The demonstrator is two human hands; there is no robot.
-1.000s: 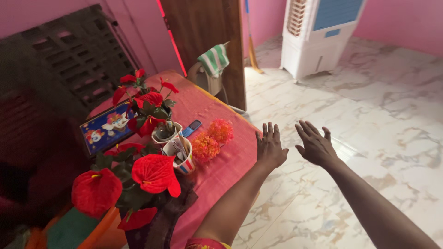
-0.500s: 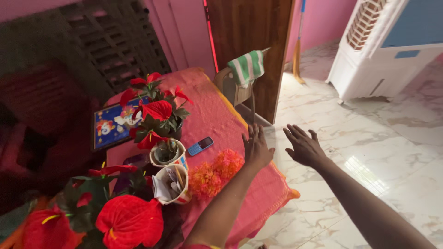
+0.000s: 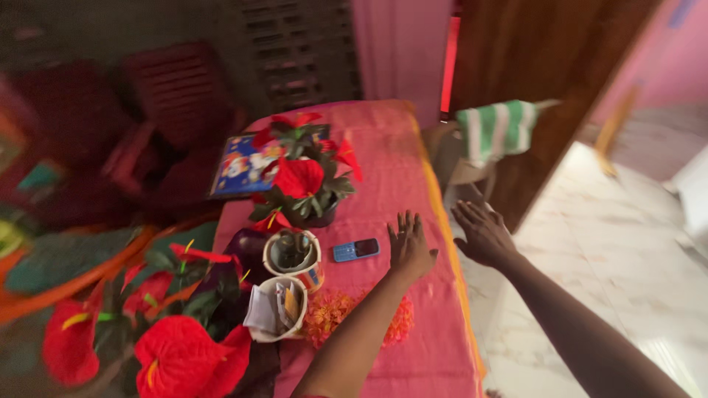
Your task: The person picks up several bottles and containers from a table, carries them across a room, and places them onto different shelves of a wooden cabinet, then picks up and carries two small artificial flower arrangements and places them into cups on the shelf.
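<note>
Your left hand (image 3: 410, 249) hovers spread and empty over the table (image 3: 435, 169); the small blue phone (image 3: 355, 250) lies just beside that grip—light, rigid, slick; pinch its long edges. Right hand (image 3: 483, 234) hangs released too.

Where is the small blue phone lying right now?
In the head view the blue phone lies flat on the pink tablecloth, between the patterned cup and the left hand.
</note>
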